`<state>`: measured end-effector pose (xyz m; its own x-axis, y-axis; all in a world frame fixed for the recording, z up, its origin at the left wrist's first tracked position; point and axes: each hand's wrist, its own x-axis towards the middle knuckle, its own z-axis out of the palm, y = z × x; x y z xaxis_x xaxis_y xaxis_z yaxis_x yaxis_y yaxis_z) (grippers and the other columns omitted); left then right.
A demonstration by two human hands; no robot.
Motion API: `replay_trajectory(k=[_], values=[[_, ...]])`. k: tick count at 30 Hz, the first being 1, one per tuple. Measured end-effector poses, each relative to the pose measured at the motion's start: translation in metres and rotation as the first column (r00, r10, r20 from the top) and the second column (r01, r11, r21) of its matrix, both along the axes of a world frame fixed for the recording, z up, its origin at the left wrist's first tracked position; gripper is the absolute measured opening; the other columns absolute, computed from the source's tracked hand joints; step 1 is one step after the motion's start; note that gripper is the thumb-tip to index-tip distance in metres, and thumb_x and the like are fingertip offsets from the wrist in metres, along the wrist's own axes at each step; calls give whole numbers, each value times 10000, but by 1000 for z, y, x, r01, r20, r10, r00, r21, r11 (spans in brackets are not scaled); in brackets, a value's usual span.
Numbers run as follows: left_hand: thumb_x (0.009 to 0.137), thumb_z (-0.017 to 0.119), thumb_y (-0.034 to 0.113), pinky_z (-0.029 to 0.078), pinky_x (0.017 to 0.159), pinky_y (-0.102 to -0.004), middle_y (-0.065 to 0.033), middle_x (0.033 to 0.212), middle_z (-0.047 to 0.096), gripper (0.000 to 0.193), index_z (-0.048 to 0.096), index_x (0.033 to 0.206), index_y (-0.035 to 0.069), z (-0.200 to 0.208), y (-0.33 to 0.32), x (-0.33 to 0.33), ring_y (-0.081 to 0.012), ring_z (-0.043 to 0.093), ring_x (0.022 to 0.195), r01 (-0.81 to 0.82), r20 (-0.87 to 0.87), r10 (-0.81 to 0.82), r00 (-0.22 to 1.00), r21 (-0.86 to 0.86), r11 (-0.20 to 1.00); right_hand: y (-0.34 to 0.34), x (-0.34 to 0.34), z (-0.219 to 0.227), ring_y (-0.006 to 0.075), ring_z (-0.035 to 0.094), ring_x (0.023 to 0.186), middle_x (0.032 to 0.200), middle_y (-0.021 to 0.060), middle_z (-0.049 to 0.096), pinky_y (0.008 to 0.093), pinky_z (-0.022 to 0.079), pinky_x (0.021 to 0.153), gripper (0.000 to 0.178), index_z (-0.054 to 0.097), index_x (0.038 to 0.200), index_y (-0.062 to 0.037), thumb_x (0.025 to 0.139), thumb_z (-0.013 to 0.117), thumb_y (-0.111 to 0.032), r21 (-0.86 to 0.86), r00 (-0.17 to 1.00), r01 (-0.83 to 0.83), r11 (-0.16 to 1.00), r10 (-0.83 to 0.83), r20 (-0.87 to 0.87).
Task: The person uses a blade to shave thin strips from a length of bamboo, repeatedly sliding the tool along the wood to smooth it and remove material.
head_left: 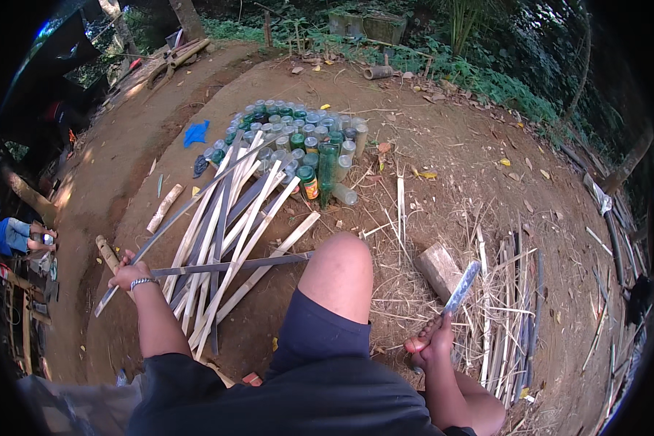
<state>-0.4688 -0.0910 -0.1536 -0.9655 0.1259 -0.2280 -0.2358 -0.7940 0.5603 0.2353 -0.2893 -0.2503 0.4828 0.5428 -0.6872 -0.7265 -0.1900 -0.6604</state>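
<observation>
My left hand (129, 275), with a bracelet at the wrist, is closed round a long split bamboo strip (174, 231). The strip slants up and away across a heap of pale and dark bamboo strips (229, 232). A second dark strip (232, 266) runs from beside that hand toward my raised knee; whether the hand grips it too I cannot tell. In my right hand (434, 340) is a machete (463, 287), held by its orange-red handle with the blade pointing up and away. Just beyond the blade lies a short wooden log (438, 270) among shavings.
Many glass bottles (298, 139) stand packed together on the dirt ahead, beyond the strips. Another bundle of strips (507, 312) lies at the right. Short bamboo pieces (166, 208) and blue plastic (195, 133) lie leftward. A person (14, 236) is at the far left.
</observation>
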Motion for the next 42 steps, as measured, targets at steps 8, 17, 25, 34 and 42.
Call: replay_trajectory(k=[8,17,25,34,42], values=[[936,451,366,523,853,-509,-140,1292,500,488,423,1320,66,-163,-78,-56,-319,522,1175,319,366,-134,921,-511,798,-9,28,8,154,496,563,684,24,473,310,437,480,312,475,949,-103,960,533,-409,-56,995,-40,998,45,86],[888,361,660,393,1006,-495,-71,1369,459,792,306,1452,107,-206,-31,30,-217,461,1233,707,575,-439,690,-666,238,-70,119,78,159,500,583,712,55,505,309,482,558,82,484,907,-36,864,517,-99,86,911,285,955,-298,284],[926,443,604,335,1054,-427,-54,1358,503,763,281,1472,96,-201,99,158,-179,472,1240,688,435,-857,276,-712,-140,-206,197,157,164,533,606,780,80,562,293,485,584,186,501,970,-10,817,564,-95,183,558,512,839,-487,672],[922,526,545,322,1069,-445,-96,1362,498,721,350,1442,77,-116,142,404,-218,464,1260,428,264,-875,-406,-791,-437,-369,197,4,155,590,646,704,53,613,320,473,602,198,607,882,-29,753,679,-161,-416,682,622,663,-198,704],[987,514,365,479,840,-270,-100,1211,599,478,488,1314,18,13,107,571,-149,583,997,-30,146,-664,-734,-983,-182,-360,79,-223,312,668,979,1040,218,684,380,515,825,444,687,1012,66,750,719,-291,-944,990,137,300,-24,136]])
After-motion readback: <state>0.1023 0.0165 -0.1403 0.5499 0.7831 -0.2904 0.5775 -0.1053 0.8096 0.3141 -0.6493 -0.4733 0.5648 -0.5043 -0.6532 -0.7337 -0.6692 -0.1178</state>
